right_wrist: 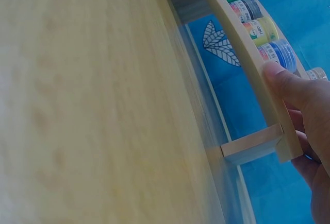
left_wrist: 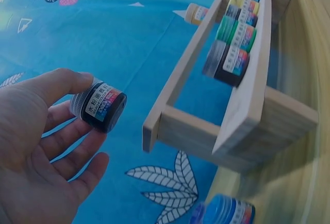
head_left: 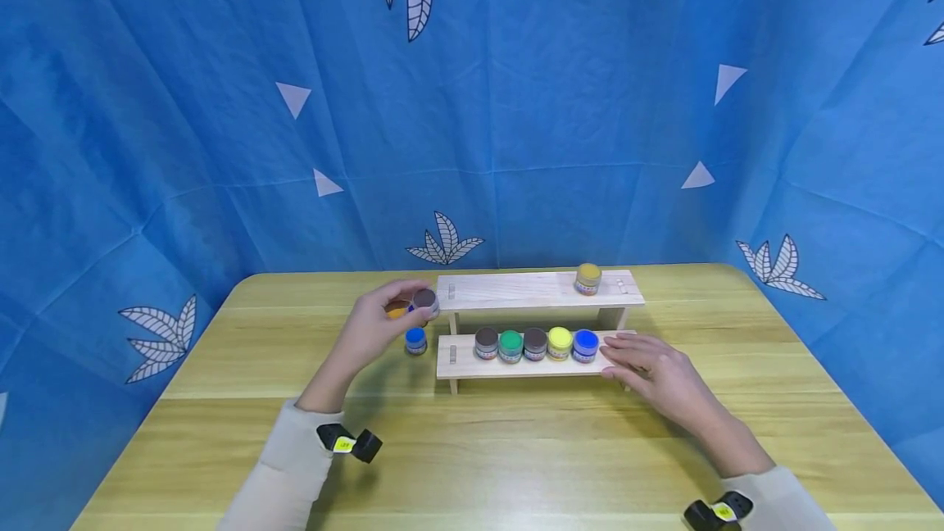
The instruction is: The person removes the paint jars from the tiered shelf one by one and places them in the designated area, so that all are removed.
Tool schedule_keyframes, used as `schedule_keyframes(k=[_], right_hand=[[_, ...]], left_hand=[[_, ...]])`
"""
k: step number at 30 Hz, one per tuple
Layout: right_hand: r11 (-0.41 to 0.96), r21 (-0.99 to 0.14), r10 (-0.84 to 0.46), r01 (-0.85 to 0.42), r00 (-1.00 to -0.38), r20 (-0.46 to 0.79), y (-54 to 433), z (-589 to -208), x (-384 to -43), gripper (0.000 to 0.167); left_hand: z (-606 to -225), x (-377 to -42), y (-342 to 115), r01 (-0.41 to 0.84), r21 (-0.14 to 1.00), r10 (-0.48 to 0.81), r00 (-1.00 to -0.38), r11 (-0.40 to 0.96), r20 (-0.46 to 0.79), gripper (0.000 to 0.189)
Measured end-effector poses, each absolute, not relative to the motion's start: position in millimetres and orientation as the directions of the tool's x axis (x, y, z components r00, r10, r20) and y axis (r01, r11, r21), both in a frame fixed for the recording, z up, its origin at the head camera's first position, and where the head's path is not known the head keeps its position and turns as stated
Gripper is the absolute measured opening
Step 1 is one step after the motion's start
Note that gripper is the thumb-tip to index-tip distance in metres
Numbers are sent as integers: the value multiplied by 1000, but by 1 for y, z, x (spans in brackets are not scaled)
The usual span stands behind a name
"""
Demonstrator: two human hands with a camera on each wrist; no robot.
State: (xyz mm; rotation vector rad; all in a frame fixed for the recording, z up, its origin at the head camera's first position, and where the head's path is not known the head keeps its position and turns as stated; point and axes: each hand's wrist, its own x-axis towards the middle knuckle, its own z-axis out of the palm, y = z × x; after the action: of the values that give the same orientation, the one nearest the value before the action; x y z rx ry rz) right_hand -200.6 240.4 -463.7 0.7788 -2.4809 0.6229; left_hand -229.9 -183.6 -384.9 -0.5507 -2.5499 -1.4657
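My left hand [head_left: 361,334] holds a small paint jar [left_wrist: 103,105] with dark paint and a clear lid between thumb and fingers, raised just left of the two-tier wooden rack [head_left: 509,291]. In the left wrist view the jar is tilted, its label facing the camera. At the rack's right end my right hand [head_left: 656,371] grips the lower shelf [right_wrist: 247,64], the thumb on its front edge beside a blue jar [head_left: 586,346]. Also along that shelf stand a yellow jar [head_left: 560,343], a green jar [head_left: 510,346] and two dark jars [head_left: 486,342].
On the upper shelf's right side stands an ochre jar [head_left: 587,279]. Left of the rack, a blue-lidded jar [head_left: 416,340] stands on the wooden table [head_left: 487,457], and an orange jar [head_left: 397,309] is partly hidden behind my left hand. A blue patterned cloth [head_left: 516,105] hangs around the table.
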Motion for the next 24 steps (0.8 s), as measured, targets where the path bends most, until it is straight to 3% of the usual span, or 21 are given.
schedule_keyframes(k=[24], right_hand=[[741, -269, -409, -616, -731, 546, 240, -463, -200, 36]], left_hand=[[-415, -232, -225, 333, 830, 232, -940, 448, 252, 48]])
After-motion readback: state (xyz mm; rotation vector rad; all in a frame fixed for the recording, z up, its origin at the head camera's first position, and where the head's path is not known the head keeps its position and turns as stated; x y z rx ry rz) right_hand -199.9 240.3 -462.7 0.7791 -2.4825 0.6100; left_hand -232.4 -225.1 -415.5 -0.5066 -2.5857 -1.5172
